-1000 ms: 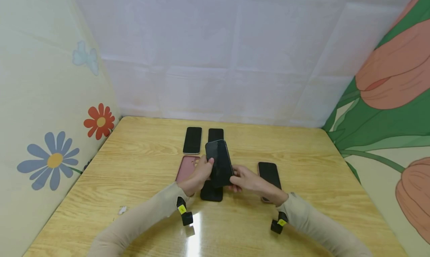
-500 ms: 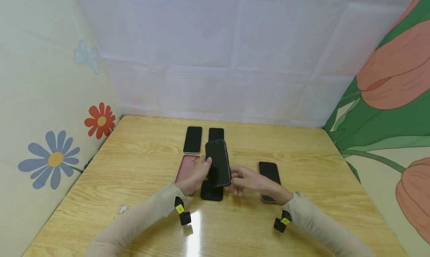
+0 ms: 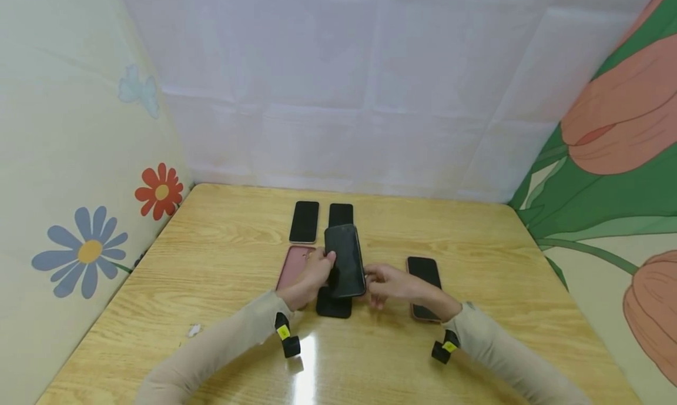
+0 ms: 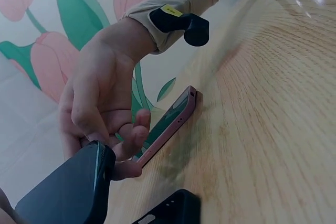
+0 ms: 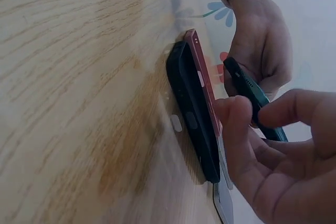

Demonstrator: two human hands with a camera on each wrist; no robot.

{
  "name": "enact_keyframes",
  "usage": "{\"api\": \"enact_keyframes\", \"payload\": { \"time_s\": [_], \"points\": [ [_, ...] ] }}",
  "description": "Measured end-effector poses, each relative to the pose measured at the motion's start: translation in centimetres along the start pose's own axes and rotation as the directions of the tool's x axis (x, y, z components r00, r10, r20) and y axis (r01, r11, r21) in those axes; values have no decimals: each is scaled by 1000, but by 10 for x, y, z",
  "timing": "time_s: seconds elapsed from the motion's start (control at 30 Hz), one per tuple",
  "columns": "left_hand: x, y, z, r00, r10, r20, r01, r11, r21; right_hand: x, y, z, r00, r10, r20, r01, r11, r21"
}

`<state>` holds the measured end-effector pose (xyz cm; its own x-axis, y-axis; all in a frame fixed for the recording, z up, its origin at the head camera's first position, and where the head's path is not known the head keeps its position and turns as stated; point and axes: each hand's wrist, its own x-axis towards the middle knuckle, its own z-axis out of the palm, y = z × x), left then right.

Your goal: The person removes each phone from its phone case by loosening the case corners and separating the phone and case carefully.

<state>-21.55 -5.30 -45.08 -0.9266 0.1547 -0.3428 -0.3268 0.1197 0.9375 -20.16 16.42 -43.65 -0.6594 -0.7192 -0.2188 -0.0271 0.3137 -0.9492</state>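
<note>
My left hand [image 3: 314,274] holds a dark smartphone [image 3: 346,267] tilted above the table, thumb on its front and the other fingers hidden beneath. At the phone's lower right edge is my right hand [image 3: 395,283]; its thumb and index finger are curled and appear to pinch that edge in the right wrist view. Below the phone lies a black phone case [image 3: 334,307], whose hollow inside and side cutout show in the right wrist view. A pink phone case [image 3: 291,267] with camera holes lies beside my left hand, partly covered by it.
Two phones with black screens lie at the back, the left phone [image 3: 304,221] and the right phone [image 3: 341,214], partly covered. Right of my right hand lies a pink-edged phone [image 3: 424,273]. A small white scrap [image 3: 194,330] sits on the wooden table [image 3: 238,217] at left.
My right hand has loosened its earlier hold at the phone's lower corner and shifted slightly along the right edge. The phone has tipped a little; my left hand keeps its hold.
</note>
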Motion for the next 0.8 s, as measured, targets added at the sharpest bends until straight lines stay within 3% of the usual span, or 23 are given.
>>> {"api": "enact_keyframes", "payload": {
  "time_s": [0.23,0.43,0.67,0.8],
  "points": [
    [-2,-5,3,999,14,29,-13,999,-35,1,4,-1,994,49,-103,-53,998,-30],
    [-1,-7,5,998,53,29,-51,995,-87,3,2,-4,979,38,-201,-50,997,-53],
    [-1,-9,6,996,77,35,-73,991,-116,4,-4,-3,942,39,-333,-76,992,-101],
    [-1,-9,6,995,92,45,-86,988,-126,5,-8,-3,931,32,-365,-68,994,-85]
  ]
}}
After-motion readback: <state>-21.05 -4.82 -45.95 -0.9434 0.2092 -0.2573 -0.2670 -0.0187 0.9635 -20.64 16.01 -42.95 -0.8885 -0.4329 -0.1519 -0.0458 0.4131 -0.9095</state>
